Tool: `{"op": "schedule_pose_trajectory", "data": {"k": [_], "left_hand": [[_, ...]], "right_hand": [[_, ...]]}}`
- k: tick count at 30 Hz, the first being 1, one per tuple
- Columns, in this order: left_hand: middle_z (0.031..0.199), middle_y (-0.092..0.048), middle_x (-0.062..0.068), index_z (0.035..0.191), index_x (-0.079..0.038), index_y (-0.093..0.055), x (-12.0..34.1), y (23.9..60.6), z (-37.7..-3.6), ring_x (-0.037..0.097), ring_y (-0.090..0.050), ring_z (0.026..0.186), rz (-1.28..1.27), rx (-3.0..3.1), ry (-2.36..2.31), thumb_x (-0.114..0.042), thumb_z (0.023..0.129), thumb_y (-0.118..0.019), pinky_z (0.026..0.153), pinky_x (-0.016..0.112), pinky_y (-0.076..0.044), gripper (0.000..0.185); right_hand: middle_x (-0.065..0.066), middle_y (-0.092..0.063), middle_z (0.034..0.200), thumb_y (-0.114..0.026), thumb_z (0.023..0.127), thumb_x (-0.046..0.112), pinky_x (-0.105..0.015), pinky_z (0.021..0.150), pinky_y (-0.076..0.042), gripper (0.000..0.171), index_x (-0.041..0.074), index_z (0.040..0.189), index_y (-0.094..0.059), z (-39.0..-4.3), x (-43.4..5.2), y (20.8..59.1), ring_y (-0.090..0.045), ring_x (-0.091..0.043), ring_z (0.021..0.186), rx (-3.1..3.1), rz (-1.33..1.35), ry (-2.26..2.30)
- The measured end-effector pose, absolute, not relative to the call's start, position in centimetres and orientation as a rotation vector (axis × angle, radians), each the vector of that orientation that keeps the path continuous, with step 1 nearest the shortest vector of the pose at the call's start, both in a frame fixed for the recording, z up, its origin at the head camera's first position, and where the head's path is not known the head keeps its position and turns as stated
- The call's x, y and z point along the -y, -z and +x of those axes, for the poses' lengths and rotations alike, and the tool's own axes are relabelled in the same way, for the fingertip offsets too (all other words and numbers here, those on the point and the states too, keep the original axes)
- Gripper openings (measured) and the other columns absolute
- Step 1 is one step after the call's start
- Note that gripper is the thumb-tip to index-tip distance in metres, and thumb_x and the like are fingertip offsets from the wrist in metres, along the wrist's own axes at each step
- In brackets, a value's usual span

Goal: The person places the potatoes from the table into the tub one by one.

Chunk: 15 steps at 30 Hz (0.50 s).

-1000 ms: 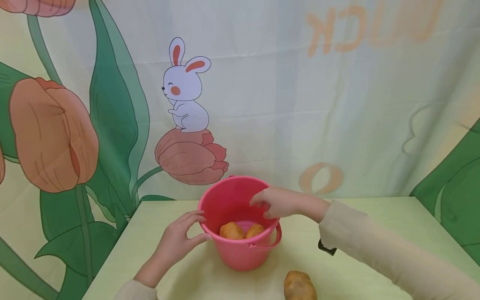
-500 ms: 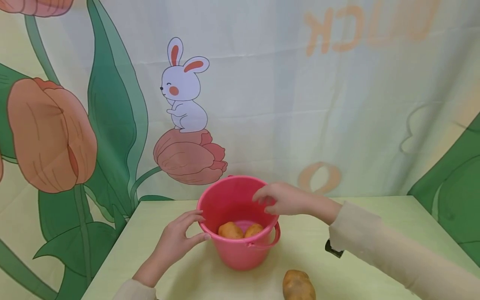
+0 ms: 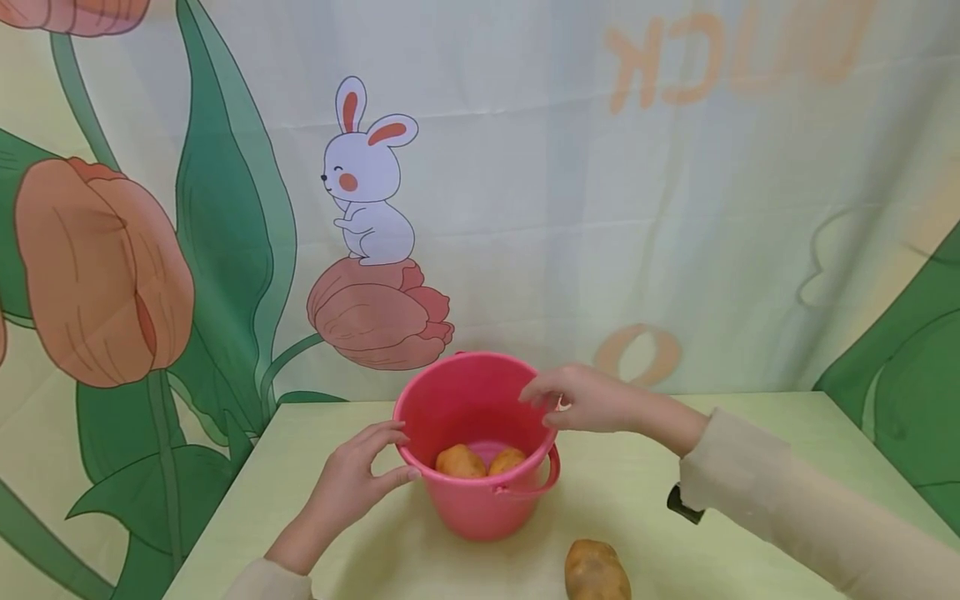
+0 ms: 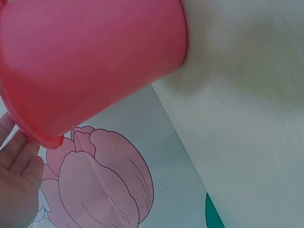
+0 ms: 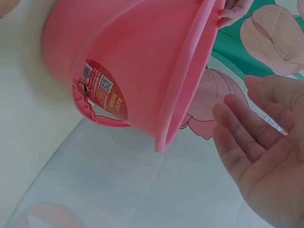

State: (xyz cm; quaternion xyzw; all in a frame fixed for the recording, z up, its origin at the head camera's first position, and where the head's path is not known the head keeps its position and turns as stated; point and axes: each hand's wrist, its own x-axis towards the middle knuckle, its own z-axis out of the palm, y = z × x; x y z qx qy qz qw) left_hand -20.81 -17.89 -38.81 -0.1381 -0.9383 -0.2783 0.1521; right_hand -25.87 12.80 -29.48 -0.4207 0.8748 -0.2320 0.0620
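Observation:
A pink bucket (image 3: 483,504) stands upright on the table, with two potatoes (image 3: 461,461) lying at its bottom. At its left side my left hand (image 3: 352,475) holds the rim, fingertips over the edge and thumb against the front of it. My right hand (image 3: 592,400) hovers at the right rim with loosely bent fingers and nothing in them. In the right wrist view the right hand (image 5: 266,147) shows its palm, apart from the bucket's mouth. Another potato (image 3: 597,572) lies on the table in front of the bucket, to the right.
The pale green table (image 3: 712,475) ends at a hanging cloth (image 3: 510,208) printed with tulips and a rabbit. The bucket's handle (image 3: 553,473) hangs down its right side, near a label (image 5: 105,90). A dark band (image 3: 685,504) shows below the right sleeve.
My right hand has drawn back from inside the bucket, up and to the right, to its rim. The left hand, bucket and potatoes have stayed in place.

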Motion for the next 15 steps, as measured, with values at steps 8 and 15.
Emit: {"op": "schedule_pose_trajectory", "data": {"k": [8,15], "left_hand": [[0.121,-0.055,-0.004,0.1,-0.022,-0.062,17.9,38.8,-20.8,0.02,-0.05,0.114,-0.388,2.7,0.799,-0.037,0.067,-0.074,0.083,0.038,-0.051,0.038],[0.121,-0.055,-0.004,0.1,-0.022,-0.062,17.8,38.9,-20.9,0.02,-0.05,0.114,-0.386,2.698,0.797,-0.037,0.067,-0.074,0.082,0.037,-0.051,0.039]], "right_hand": [[-0.003,-0.064,0.1,-0.061,0.08,0.009,-0.019,0.069,-0.05,0.027,0.008,0.107,-0.062,-25.7,-13.8,30.2,-0.058,-0.007,0.08,-2.646,-1.268,0.749],[-0.003,-0.064,0.097,-0.06,0.081,0.008,-0.02,0.069,-0.049,0.024,0.007,0.105,-0.062,-25.6,-14.4,30.5,-0.058,-0.008,0.079,-2.628,-1.303,0.788]]}}
